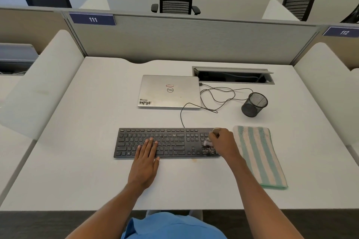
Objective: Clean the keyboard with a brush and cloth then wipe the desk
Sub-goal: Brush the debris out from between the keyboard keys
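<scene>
Taking the keyboard (167,142) as the landmark, the left hand (146,158) lay flat over its left-middle keys, fingers straight and close together with the thumb angled off toward the spacebar, palm hanging just past the near edge; it gripped nothing, and the likely reason was to pin the board so it would not slide under the sweeping. Behind the keyboard's centre sat a closed laptop (169,91), and the keyboard's cable (181,116) ran back toward it, both apparently pushed clear of the work. At the keyboard's right end, over the number pad, the right hand (221,141) was curled in a fist around the brush (208,142), whose pale bristles blurred against the keys, which suggested the brushing step was under way there. Just right of the keyboard, apart from it, the striped cloth (260,153) lay folded on the desk (77,170), probably parked within reach for the wiping to come. Behind and right of the keyboard a mesh pen cup (254,104) lay tipped on its side.
</scene>
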`<act>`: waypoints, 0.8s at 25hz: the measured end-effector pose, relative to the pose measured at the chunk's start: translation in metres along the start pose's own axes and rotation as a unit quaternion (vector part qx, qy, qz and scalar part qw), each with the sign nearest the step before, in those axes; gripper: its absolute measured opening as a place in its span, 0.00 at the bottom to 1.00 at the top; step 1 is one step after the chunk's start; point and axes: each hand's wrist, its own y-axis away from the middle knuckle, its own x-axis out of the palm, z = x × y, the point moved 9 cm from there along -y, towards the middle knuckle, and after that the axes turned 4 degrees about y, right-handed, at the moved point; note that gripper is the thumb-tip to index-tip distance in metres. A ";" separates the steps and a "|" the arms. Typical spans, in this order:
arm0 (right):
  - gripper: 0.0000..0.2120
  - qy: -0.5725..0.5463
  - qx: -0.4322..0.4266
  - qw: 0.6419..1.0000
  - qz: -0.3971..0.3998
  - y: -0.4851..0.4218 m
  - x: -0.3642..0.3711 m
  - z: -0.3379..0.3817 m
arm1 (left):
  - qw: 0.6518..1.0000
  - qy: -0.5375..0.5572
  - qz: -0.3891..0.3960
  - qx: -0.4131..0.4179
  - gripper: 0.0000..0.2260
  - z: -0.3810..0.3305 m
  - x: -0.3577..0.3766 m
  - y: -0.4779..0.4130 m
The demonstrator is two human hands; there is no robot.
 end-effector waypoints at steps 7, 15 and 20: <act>0.18 0.008 -0.007 1.000 0.024 -0.001 0.016 -0.003 | 1.000 0.002 -0.021 0.002 0.28 -0.001 0.000 0.001; 0.19 -0.019 0.018 0.999 -0.019 -0.007 0.024 -0.014 | 0.999 -0.008 -0.038 0.005 0.28 -0.002 0.002 0.002; 0.21 0.056 0.029 0.998 -0.015 -0.001 0.025 -0.014 | 0.999 -0.012 -0.045 0.010 0.29 -0.004 0.001 0.003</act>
